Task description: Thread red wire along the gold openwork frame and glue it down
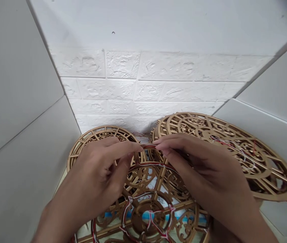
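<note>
A round gold openwork frame point(156, 184) with scroll patterns and spokes is in front of me, lower centre. Red and white wires point(150, 146) run along its outer rim, and more follow the inner rings and cross the hub. My left hand point(100, 172) is closed at the top of the rim, thumb and index finger pinched by the wires. Just to the right, my right hand point(204, 165) pinches the same stretch of wire with its fingertips. A short span of rim shows between both hands. Whether the fingers grip the rim too, I cannot tell.
Behind my left hand lies another gold round frame point(105, 128). A stack of similar frames point(224, 130) leans at the right, loose red and white wires on top. A white brick-patterned wall point(115, 89) stands behind, with grey panels point(19, 94) at both sides.
</note>
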`<move>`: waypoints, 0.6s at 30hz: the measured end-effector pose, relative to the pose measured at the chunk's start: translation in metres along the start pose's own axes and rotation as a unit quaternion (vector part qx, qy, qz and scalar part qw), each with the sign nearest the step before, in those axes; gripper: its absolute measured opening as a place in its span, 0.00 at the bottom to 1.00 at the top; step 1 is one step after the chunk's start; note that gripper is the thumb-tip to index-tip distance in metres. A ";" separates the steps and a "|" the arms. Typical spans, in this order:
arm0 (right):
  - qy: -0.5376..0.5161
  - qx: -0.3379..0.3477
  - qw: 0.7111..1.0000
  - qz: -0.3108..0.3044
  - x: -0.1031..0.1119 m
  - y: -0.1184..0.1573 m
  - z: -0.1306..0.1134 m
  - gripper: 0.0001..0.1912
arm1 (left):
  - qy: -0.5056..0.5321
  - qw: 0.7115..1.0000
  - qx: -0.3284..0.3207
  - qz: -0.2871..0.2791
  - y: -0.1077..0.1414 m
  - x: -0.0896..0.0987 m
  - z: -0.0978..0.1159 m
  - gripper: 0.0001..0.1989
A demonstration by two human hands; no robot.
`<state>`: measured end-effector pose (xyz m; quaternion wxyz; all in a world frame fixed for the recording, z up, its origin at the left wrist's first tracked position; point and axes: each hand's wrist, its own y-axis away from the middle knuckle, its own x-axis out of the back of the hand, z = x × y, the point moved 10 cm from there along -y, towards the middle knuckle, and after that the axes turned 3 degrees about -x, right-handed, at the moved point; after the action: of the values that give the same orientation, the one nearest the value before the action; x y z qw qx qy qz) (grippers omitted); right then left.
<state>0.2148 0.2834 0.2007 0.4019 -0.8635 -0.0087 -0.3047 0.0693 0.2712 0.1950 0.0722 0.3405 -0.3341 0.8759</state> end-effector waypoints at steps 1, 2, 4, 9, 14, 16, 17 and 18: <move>0.000 0.011 1.000 0.005 0.002 0.000 -0.001 0.11 | -0.002 1.000 -0.002 0.002 0.000 0.001 0.000 0.14; 0.003 0.023 1.000 0.009 0.003 0.000 -0.003 0.12 | -0.004 1.000 -0.004 0.003 0.000 0.001 0.001 0.14; 0.020 0.055 0.998 0.013 0.005 0.000 -0.008 0.12 | -0.007 1.000 -0.006 0.003 0.000 0.002 0.001 0.14; 0.088 0.136 0.986 0.028 0.007 0.002 -0.026 0.12 | -0.008 1.000 -0.007 0.003 0.000 0.001 0.001 0.13; 0.094 0.139 0.986 0.021 0.004 -0.002 -0.028 0.09 | -0.012 1.000 0.002 0.012 -0.001 0.003 -0.001 0.14; 0.079 0.119 0.990 0.013 0.002 -0.004 -0.024 0.09 | -0.012 1.000 -0.001 0.014 -0.001 0.004 0.000 0.14; 0.077 0.106 0.991 0.013 0.002 -0.004 -0.021 0.09 | -0.013 1.000 -0.004 0.014 -0.001 0.005 0.001 0.14; 0.076 0.091 0.993 0.018 0.003 -0.005 -0.018 0.09 | -0.012 1.000 -0.007 0.014 -0.001 0.005 0.002 0.14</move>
<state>0.2069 0.2729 0.2148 0.4841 -0.7974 0.0101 -0.3601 0.0668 0.2703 0.1998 0.0583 0.3462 -0.3458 0.8702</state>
